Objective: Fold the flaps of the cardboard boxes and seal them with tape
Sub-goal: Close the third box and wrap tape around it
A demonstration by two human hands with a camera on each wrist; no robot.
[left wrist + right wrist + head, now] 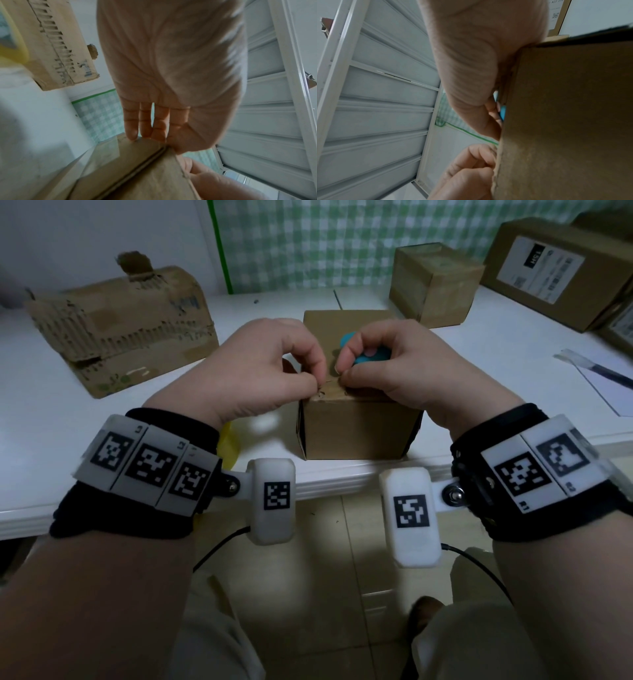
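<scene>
A small brown cardboard box (356,429) stands near the white table's front edge with its top flaps folded down. Both hands rest on its top at the near edge. My left hand (317,386) has curled fingers, and its thumb and forefinger pinch what looks like clear tape at the seam. A glossy tape patch (109,151) shows on the box top (137,169) in the left wrist view. My right hand (342,374) curls round a blue tool (371,358), its thumb tip down on the box top close to the left fingers. The right wrist view shows the box side (565,121) and a sliver of the blue tool (503,113).
A torn, battered box (126,326) sits at the back left. A small closed box (435,282) and a larger labelled box (561,268) stand at the back right. A yellow object (229,445) lies at the table edge (51,508) under my left wrist. Flat sheets (596,371) lie at the right.
</scene>
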